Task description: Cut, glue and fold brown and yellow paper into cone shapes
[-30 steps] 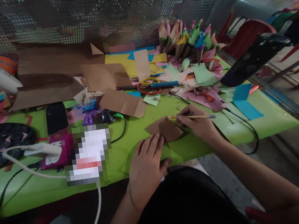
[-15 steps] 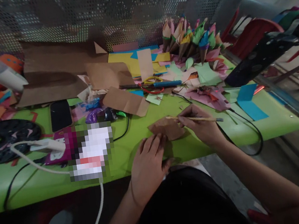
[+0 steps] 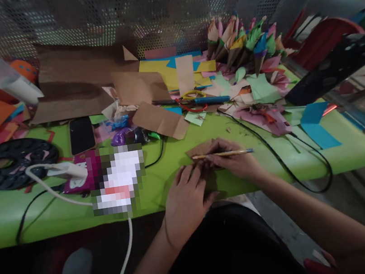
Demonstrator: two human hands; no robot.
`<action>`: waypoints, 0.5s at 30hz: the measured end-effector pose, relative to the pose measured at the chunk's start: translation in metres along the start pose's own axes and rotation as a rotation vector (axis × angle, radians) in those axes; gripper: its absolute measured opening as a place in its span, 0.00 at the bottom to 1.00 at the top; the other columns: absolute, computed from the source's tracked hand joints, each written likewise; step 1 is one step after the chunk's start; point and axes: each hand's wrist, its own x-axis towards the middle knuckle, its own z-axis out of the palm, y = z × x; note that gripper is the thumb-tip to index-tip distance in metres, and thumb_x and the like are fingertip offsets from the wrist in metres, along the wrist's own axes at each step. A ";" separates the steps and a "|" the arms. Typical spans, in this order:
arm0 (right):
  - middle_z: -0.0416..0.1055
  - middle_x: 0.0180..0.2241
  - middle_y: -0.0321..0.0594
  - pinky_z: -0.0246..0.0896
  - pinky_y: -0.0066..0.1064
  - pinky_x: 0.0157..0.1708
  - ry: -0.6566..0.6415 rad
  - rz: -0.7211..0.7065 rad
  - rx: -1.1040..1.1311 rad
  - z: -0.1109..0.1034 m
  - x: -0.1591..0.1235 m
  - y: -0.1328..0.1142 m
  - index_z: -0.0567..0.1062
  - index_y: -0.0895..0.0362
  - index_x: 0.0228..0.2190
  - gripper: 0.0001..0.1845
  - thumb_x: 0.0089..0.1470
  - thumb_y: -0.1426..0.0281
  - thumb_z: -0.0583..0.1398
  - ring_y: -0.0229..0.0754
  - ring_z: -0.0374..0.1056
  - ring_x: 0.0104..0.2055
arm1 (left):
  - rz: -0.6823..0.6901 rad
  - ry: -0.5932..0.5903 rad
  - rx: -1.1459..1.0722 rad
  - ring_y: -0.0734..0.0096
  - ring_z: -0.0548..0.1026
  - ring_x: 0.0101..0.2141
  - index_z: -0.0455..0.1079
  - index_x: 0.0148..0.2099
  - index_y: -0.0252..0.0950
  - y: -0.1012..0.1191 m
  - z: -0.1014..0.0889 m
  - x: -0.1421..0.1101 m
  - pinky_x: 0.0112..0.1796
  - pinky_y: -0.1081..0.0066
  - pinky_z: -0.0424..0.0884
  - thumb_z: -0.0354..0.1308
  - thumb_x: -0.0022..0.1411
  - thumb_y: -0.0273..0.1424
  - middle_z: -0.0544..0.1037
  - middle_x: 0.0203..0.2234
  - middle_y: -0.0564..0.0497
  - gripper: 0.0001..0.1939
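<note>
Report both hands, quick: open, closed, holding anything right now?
Left hand: open, palm down, fingers at the near edge of the brown paper.
Right hand: closed, holding a pencil.

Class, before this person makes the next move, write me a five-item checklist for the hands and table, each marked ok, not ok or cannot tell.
1. Right hand has its grip on the pencil-like tool: ok.
2. Left hand has its fingers at the near edge of the small brown piece: ok.
3. Tool's tip touching the small brown piece: cannot tell; it points that way, but contact is unclear.
4. Whole small brown piece in view: not ok; the hands cover part of it.
5. Table uncluttered: not ok; a folded brown sheet and a dark phone lie beyond the hands.
</note>
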 end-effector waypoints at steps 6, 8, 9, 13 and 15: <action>0.75 0.28 0.36 0.64 0.31 0.30 0.022 -0.013 -0.125 -0.001 -0.001 0.001 0.75 0.54 0.30 0.08 0.55 0.63 0.64 0.38 0.70 0.29 | 0.003 -0.002 0.012 0.52 0.67 0.59 0.65 0.64 0.31 -0.001 0.001 0.000 0.59 0.53 0.65 0.51 0.71 0.45 0.73 0.59 0.41 0.28; 0.75 0.27 0.36 0.64 0.31 0.28 0.044 0.014 -0.109 -0.002 -0.003 0.001 0.75 0.54 0.30 0.08 0.56 0.62 0.63 0.38 0.69 0.28 | 0.006 -0.007 0.021 0.52 0.67 0.60 0.63 0.65 0.29 -0.001 0.001 0.000 0.59 0.54 0.64 0.52 0.70 0.45 0.73 0.59 0.40 0.29; 0.74 0.26 0.36 0.64 0.30 0.27 0.063 0.029 -0.095 -0.004 -0.003 0.002 0.74 0.54 0.30 0.09 0.56 0.62 0.63 0.38 0.69 0.27 | 0.005 -0.010 0.024 0.52 0.67 0.60 0.62 0.65 0.29 -0.001 0.001 -0.001 0.59 0.54 0.64 0.53 0.70 0.45 0.72 0.60 0.40 0.30; 0.73 0.24 0.35 0.64 0.30 0.26 0.178 0.041 -0.128 -0.016 -0.006 0.010 0.73 0.54 0.29 0.09 0.53 0.62 0.64 0.39 0.68 0.26 | -0.011 -0.027 0.038 0.56 0.66 0.60 0.59 0.68 0.31 0.000 -0.001 0.000 0.61 0.56 0.63 0.53 0.70 0.43 0.71 0.61 0.42 0.31; 0.73 0.24 0.36 0.64 0.31 0.26 0.233 0.028 -0.178 -0.024 -0.007 0.015 0.73 0.54 0.29 0.08 0.53 0.63 0.64 0.40 0.69 0.26 | -0.011 -0.032 0.052 0.56 0.66 0.60 0.59 0.68 0.31 0.000 -0.002 0.000 0.61 0.56 0.63 0.54 0.70 0.42 0.71 0.62 0.42 0.31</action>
